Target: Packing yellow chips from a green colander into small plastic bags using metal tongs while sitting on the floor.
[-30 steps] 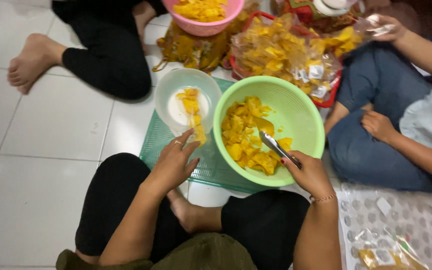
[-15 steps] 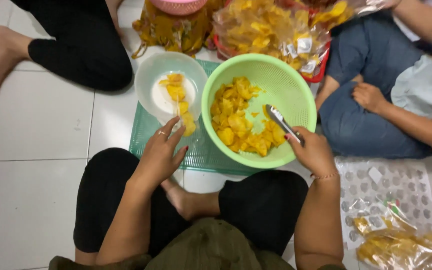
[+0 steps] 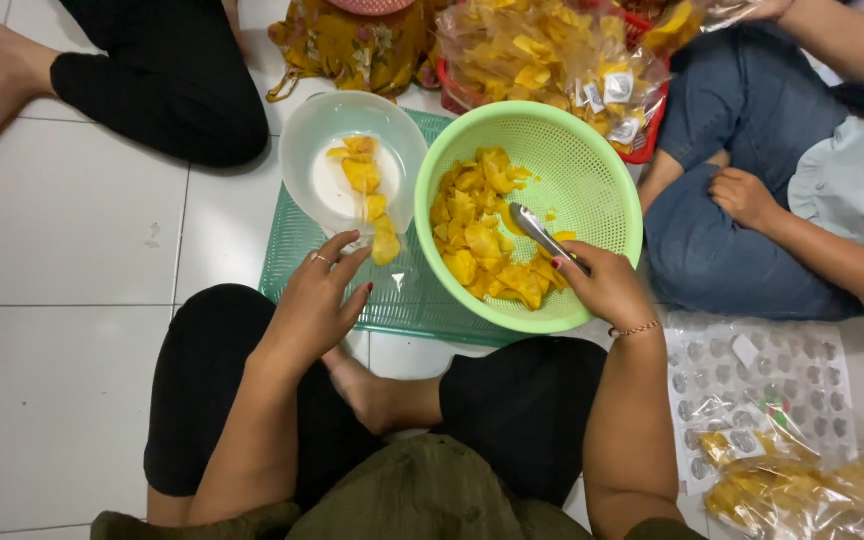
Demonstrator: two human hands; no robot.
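- Since half a second ago your view has shifted a little, and the metal tongs (image 3: 542, 235) now reach deeper over the yellow chips (image 3: 482, 240), while your left hand (image 3: 320, 300) has slid toward the near rim of the white bowl (image 3: 322, 130).
- Your right hand (image 3: 607, 285) is closed around the handle end of the tongs, at the near right rim of the green colander (image 3: 592, 170); the tips lie over the chip pile, and you cannot tell whether they grip a chip.
- Your left hand is spread, fingers apart, holding nothing you can make out; its fingertips lie just beside the clear plastic at the white bowl's near edge, close to 1 chip (image 3: 385, 245) hanging over that rim.
- The white bowl holds a short row of yellow chips and touches the colander on its left side.
- Both vessels stand on a green mesh mat (image 3: 292, 250) laid on the white tiled floor (image 3: 62, 260).
- Beyond the colander sits a heap of bagged chips (image 3: 542, 50).
- To your right, another person's hand (image 3: 742, 195) rests on a blue-jeaned knee.
- More filled bags (image 3: 802, 485) lie by your right elbow.
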